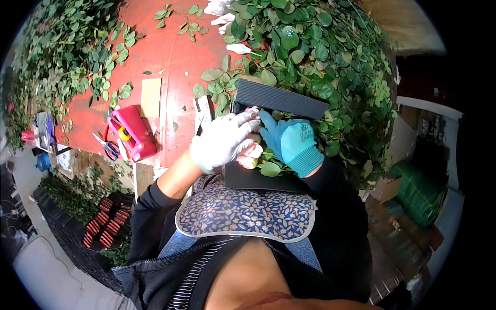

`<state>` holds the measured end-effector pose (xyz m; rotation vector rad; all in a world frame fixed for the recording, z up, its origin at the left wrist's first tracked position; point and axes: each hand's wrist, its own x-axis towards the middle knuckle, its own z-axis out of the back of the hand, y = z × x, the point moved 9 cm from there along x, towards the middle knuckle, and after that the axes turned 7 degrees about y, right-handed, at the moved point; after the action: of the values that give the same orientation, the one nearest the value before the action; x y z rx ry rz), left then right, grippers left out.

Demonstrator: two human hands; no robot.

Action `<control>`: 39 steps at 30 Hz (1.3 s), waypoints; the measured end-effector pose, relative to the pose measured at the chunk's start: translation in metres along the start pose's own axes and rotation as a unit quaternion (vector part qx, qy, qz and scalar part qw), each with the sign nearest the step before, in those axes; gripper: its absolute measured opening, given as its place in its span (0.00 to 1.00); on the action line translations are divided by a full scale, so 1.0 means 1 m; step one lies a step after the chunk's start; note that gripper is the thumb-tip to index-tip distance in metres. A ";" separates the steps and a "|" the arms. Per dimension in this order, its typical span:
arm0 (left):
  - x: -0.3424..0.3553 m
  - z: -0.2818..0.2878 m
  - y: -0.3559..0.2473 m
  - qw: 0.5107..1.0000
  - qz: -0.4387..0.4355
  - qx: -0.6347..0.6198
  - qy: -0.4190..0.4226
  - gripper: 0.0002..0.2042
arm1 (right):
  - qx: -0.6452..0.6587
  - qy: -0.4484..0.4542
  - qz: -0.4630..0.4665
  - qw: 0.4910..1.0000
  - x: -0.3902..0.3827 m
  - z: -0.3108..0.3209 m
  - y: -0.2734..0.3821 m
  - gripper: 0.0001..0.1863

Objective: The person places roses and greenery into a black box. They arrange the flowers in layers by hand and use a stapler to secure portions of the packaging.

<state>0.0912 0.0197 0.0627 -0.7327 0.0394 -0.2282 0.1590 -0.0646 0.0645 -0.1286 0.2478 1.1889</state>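
My left hand [230,137], in a white glove, has its fingers curved together over pale pink roses [248,160]. My right hand [284,139], in a teal and light-blue glove, reaches into the same blooms with its index finger extended and its other fingers bent; what these hold is hidden. The roses lie in a black holder [243,181], with a dark ribbed strip [281,98] along its far side. Green stems and leaves show under and beside my hands. A white tool or strip [201,113] lies just left of the holder.
On the red table [175,57] are leafy piles [67,46] [315,46], white-sleeved buds [238,48], a yellow card [151,98], a pink dispenser [137,144] and scissors [108,147]. Below left stand black crates [51,217]; at right, cardboard [387,188] and a green sack [418,196].
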 end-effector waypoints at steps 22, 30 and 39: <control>-0.062 -0.039 0.028 0.937 0.261 -0.224 -0.064 0.12 | 0.120 0.124 0.008 0.985 -0.039 -0.018 -0.016 0.15; -0.061 -0.042 0.026 0.941 0.261 -0.199 -0.081 0.15 | 0.148 0.110 0.023 0.983 -0.035 -0.027 -0.011 0.20; -0.065 -0.053 0.032 0.933 0.276 -0.201 -0.111 0.21 | 0.191 0.104 0.011 0.976 -0.037 -0.034 -0.015 0.24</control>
<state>0.0275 0.0226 -0.0009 -1.1187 0.0759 0.4153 0.1555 -0.1108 0.0402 0.0868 0.6579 1.1306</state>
